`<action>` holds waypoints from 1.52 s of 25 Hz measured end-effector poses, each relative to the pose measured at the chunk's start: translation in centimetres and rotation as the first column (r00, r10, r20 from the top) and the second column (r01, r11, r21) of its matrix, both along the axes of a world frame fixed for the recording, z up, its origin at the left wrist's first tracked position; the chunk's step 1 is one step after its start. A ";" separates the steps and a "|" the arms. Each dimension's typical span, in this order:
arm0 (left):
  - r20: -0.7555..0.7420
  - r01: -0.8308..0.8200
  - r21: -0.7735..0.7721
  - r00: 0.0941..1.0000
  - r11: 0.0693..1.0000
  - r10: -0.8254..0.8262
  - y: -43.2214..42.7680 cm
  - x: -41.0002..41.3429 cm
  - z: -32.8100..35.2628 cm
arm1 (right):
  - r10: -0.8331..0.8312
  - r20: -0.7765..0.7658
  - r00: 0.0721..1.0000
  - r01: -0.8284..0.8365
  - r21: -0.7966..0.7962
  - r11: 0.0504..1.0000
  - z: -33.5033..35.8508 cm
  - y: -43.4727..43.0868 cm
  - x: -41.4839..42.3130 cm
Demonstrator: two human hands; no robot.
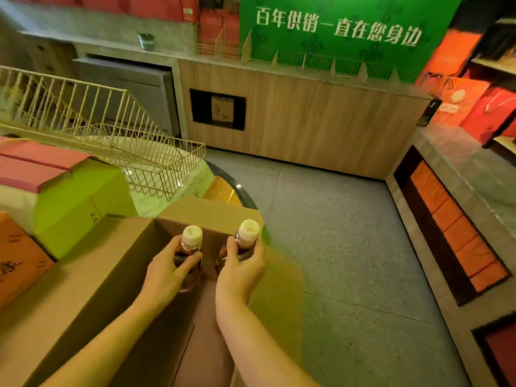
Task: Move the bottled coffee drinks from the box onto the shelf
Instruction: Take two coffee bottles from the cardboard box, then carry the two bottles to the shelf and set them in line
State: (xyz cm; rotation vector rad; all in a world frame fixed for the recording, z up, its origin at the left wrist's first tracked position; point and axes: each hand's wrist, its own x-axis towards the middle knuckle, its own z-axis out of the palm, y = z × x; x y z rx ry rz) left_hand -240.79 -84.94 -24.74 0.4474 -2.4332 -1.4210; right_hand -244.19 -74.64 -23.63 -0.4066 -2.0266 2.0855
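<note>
We find the scene evenly and moderately lit by soft indoor light, its source out of frame. Shadows are faint; the deepest lies inside the cardboard box (117,277) below the hands. Small bright reflections mark the marble table (195,180) and its dark curved rim. Wide-angle distortion is strong: the wooden counter (301,121) bows, and verticals lean at the edges. We note overall softness and motion smear, worst at the orange packages (458,54) upper right. A green-yellow colour cast bleeds over the floor (349,247) beside the right hand (240,272).
</note>
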 end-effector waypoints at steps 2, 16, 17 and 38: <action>-0.068 0.002 -0.004 0.998 1.000 -0.002 2.0 0.6 4.7 | 0.048 -0.150 0.988 -0.044 0.026 0.999 3.5 3.7 0.2; -0.319 0.636 0.020 0.736 0.772 -0.598 54.4 4.6 17.8 | -0.306 -0.481 0.822 0.501 0.354 0.789 14.4 60.6 13.6; -0.315 0.691 0.023 0.691 0.723 -0.651 58.7 5.6 18.0 | -0.355 -0.475 0.805 0.548 0.364 0.753 14.9 64.7 15.7; -0.325 0.926 -0.083 -0.374 -0.367 -0.869 128.9 28.4 24.9 | -0.893 -0.449 -0.025 0.931 0.315 -0.184 23.3 119.6 48.3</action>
